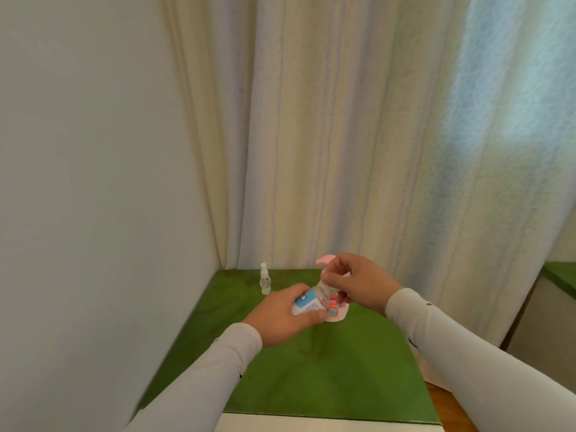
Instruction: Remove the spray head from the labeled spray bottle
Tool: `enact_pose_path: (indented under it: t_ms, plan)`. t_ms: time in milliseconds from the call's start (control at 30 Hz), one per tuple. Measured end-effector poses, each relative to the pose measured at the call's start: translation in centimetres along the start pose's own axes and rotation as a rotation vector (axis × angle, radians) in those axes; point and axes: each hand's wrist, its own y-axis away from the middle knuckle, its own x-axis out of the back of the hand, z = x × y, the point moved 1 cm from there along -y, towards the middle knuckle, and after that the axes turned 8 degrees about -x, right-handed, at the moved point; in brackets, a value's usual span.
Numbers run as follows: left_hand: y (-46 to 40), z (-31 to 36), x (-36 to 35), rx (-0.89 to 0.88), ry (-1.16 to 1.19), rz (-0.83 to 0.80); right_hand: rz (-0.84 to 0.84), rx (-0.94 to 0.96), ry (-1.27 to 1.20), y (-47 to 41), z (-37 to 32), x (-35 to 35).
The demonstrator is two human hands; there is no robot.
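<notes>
1. A pale cream pleated curtain (358, 135) hangs across the back from twelve to three o'clock, with a plain white wall (87, 151) filling the nine o'clock side
2. A green flat tabletop (327, 375) stretches from the centre down toward six o'clock, its far edge meeting the curtain
3. The right hand (358, 285), in a light grey sleeve, comes in from four o'clock; its fingers are curled and pinch the top end of the small clear bottle
4. The left hand (280, 319), also grey-sleeved, comes in from seven o'clock and grips the lower body of the same bottle, fingers wrapped round it
5. A pink and white pump dispenser bottle (338, 310) stands on the tabletop right behind the hands, mostly hidden; its pink spout shows at twelve o'clock of the right hand
6. The small clear plastic bottle with a blue and white label (311, 300) is held tilted above the middle of the tabletop, between both hands
7. A small clear spray bottle with a white nozzle (265, 280) stands upright at eleven o'clock of the left hand, apart from it, near the curtain
</notes>
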Motion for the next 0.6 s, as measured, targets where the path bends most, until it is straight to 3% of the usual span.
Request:
enact_pose_path:
  t_ms: [133, 267, 400, 600]
  plan:
    - [0.3, -2.2, 0.5, 0.08, 0.001, 0.044, 0.104, -0.024, -0.046, -0.8, 1.9, 0.7]
    - [1.0, -6.0, 1.8, 0.204, -0.031, 0.192, 0.14, -0.122, -0.085, -1.1, 4.8, 1.0]
    - [1.9, -8.1, 2.5, 0.268, 0.058, 0.327, 0.132, -0.179, 0.082, -1.1, 7.7, -2.2]
    - [1.9, -8.7, 1.3, 0.277, 0.079, 0.272, 0.107, -0.178, 0.323, -1.5, 11.0, -9.3]
